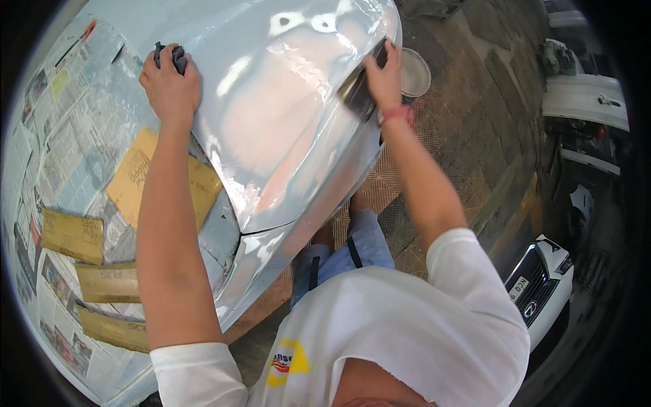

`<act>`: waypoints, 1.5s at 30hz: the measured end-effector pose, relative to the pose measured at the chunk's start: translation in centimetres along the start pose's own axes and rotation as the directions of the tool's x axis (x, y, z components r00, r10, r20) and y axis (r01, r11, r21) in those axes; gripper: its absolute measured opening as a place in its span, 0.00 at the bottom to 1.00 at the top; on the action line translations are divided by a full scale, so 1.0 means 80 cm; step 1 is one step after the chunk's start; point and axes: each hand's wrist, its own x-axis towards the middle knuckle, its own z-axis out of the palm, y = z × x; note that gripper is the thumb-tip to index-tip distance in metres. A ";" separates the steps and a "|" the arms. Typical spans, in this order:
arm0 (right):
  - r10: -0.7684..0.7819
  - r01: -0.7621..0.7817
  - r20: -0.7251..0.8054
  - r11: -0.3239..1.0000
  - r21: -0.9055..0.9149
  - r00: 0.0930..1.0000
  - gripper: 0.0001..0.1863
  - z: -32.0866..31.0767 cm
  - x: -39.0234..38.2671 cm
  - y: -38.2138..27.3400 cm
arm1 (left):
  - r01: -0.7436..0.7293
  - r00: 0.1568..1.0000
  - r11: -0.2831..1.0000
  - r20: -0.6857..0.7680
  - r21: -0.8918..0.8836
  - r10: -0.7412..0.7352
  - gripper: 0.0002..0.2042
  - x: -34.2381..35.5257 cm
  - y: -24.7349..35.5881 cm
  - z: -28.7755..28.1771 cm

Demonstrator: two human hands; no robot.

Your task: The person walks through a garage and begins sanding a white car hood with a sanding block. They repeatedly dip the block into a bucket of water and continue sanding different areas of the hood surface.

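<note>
A wet, glossy car body panel (264,129), pale grey with pinkish and white patches, spreads out before me. At its left side my left hand (173,88) is closed around a crumpled dark cloth (178,60), partly hidden by my fingers. Over on the panel's right edge, my right hand (384,78) grips a dark flat pad (359,91) with a yellowish strip. This pad lies against the panel and is smeared by motion, so its exact kind is unclear.
Newspaper (64,136) covers the surface at left, with several brown printed paper pieces (72,235) on it. A round bucket (415,72) stands on the floor beyond my right hand. Farther right are a white car (542,288) and a white car door (586,98).
</note>
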 end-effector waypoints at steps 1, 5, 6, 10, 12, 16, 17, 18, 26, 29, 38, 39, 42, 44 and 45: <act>-0.034 0.033 0.043 0.999 0.027 0.998 0.45 0.013 -0.045 -0.023 | 0.012 1.000 1.000 0.001 0.014 -0.012 0.19 0.000 -0.004 -0.003; -0.220 0.209 0.266 0.975 0.071 0.939 0.47 0.001 -0.294 -0.165 | -0.006 1.000 0.999 0.005 0.044 0.005 0.20 -0.008 -0.016 -0.006; -0.248 0.229 0.316 0.969 0.097 0.916 0.46 -0.010 -0.319 -0.174 | -0.026 1.000 0.998 -0.010 0.049 0.027 0.20 -0.003 -0.015 -0.005; -0.183 0.185 0.152 0.983 0.002 0.971 0.43 -0.013 -0.191 -0.081 | 0.009 1.000 1.000 0.015 0.023 -0.009 0.21 0.002 -0.006 -0.007; -0.006 0.004 0.058 1.000 0.026 0.998 0.41 -0.034 -0.077 -0.041 | -0.017 0.999 1.000 0.036 0.013 0.016 0.21 0.001 0.008 -0.002; -0.066 0.070 0.070 0.996 -0.053 0.995 0.42 0.003 -0.114 -0.074 | -0.017 0.999 1.000 0.030 0.014 0.017 0.21 0.008 -0.006 -0.006; -0.122 0.126 0.150 0.992 -0.022 0.981 0.44 0.015 -0.170 -0.105 | 0.000 0.999 1.000 0.046 0.027 -0.001 0.21 0.003 -0.011 -0.006; -0.177 0.189 0.218 0.981 -0.038 0.960 0.45 0.014 -0.223 -0.138 | 0.005 0.998 1.000 0.058 0.028 -0.006 0.21 -0.002 -0.009 -0.008; -0.009 0.008 -0.011 0.995 -0.100 1.000 0.43 0.015 -0.005 -0.031 | -0.028 1.000 1.000 -0.014 -0.013 0.028 0.19 0.001 -0.002 -0.005; 0.060 -0.071 -0.055 0.971 -0.229 0.997 0.45 0.014 0.035 -0.017 | -0.048 0.999 0.998 0.003 -0.032 0.048 0.19 -0.003 0.016 0.006; -0.055 0.058 0.039 0.995 -0.082 0.998 0.46 0.040 -0.188 -0.170 | -0.088 0.996 0.976 0.032 0.201 0.083 0.15 0.002 -0.004 -0.018; -0.047 0.047 0.022 0.999 0.015 0.999 0.46 0.027 -0.180 -0.174 | -0.106 0.993 0.973 0.071 0.203 0.093 0.15 0.001 0.004 -0.024; -0.002 -0.003 0.012 0.918 0.396 1.000 0.46 -0.030 -0.170 -0.156 | -0.068 0.982 0.957 0.149 -0.283 0.114 0.18 -0.012 0.083 -0.065; 0.083 -0.064 0.010 0.674 0.736 0.997 0.46 -0.071 -0.168 -0.134 | 0.195 0.910 0.689 0.391 -0.698 0.138 0.24 -0.065 0.205 -0.124; 0.098 -0.112 0.067 0.581 0.806 0.993 0.43 -0.094 -0.171 -0.138 | 0.240 0.848 0.603 0.467 -0.761 0.252 0.26 -0.086 0.230 -0.155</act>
